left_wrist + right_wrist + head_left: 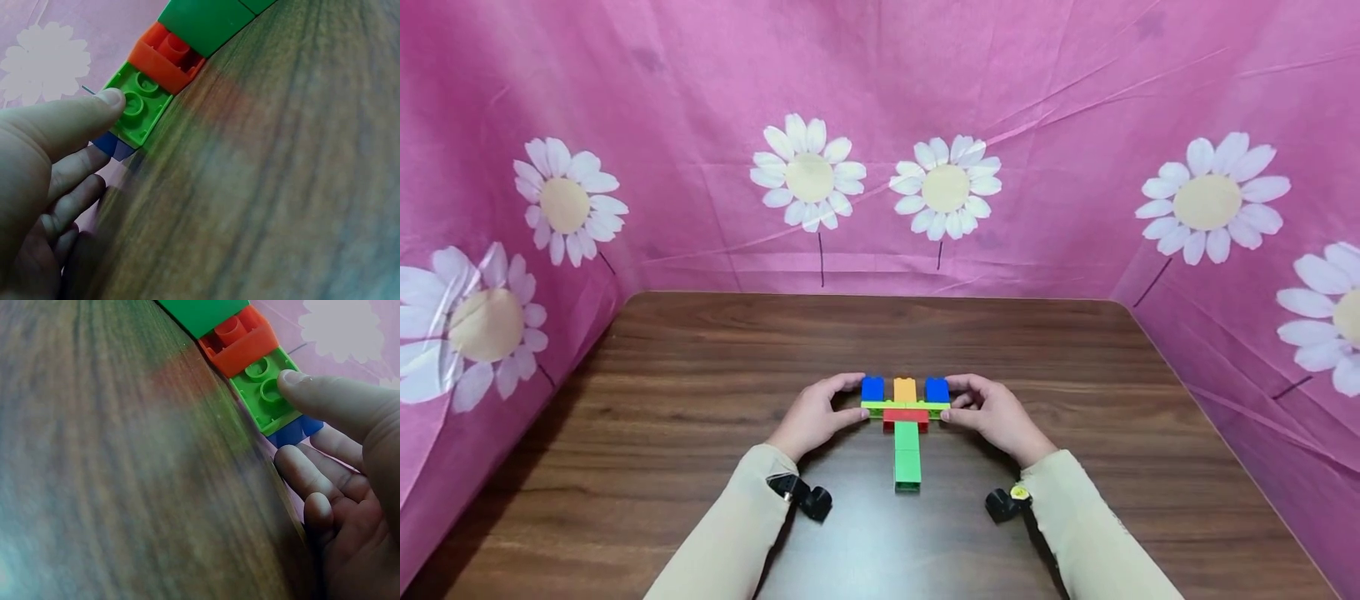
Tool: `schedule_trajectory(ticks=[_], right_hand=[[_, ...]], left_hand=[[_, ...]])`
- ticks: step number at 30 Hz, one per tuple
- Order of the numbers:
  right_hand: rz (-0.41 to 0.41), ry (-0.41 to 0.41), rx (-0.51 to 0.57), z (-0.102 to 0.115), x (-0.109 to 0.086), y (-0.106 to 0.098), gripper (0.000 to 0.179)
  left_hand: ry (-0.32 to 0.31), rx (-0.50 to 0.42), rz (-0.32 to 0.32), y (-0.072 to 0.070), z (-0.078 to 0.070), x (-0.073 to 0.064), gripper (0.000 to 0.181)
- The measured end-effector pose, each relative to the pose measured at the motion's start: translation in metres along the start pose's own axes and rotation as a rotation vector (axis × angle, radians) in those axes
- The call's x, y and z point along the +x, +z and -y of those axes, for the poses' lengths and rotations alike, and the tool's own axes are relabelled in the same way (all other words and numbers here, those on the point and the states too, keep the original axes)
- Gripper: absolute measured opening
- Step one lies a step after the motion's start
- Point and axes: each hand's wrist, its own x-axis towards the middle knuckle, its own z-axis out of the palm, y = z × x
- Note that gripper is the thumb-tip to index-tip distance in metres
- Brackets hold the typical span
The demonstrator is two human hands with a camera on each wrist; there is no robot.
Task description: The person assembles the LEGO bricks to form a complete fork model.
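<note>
A toy building-brick structure [906, 419] lies on the table, its green stem [907, 458] pointing toward the person. Above the stem is a red brick [895, 419], then a lime row [874, 408] running crosswise. Blue bricks [872, 389] cap both ends of that row, with an orange brick [905, 389] in the middle. My left hand [818, 414] pinches the left end, thumb on the hollow underside of the lime brick [140, 103] and fingers by the blue. At the right end, my right hand [997, 418] pinches in the same way, thumb against the lime underside [270, 390].
The brown wood-grain table [700, 358] extends around the structure. Pink cloth [880, 67] with white daisies stands along its back and both sides. Black wrist cameras [815, 502] sit at both beige cuffs, close over the tabletop.
</note>
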Motion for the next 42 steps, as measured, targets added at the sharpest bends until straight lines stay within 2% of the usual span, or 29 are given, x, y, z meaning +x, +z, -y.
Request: schedule_trajectory(ticks=[7, 18, 26, 35, 42], right_hand=[[0.007, 0.019, -0.044, -0.004, -0.003, 0.001, 0.053], [-0.007, 0.015, -0.058, -0.002, -0.008, 0.007, 0.055], [-0.026, 0.035, -0.058, -0.009, -0.016, 0.003, 0.055], [-0.040, 0.002, -0.041, -0.011, -0.016, 0.008, 0.052], [-0.045, 0.013, -0.031, -0.011, -0.020, 0.007, 0.051]], left_hand=[[-0.014, 0.004, 0.011, 0.004, 0.001, -0.004, 0.055], [-0.014, 0.027, -0.025, 0.006, -0.001, -0.013, 0.054], [-0.005, 0.028, -0.006, 0.015, -0.001, -0.011, 0.055], [-0.004, 0.012, -0.011, 0.015, 0.005, -0.010, 0.055], [0.001, 0.004, 0.003, 0.015, 0.003, -0.013, 0.056]])
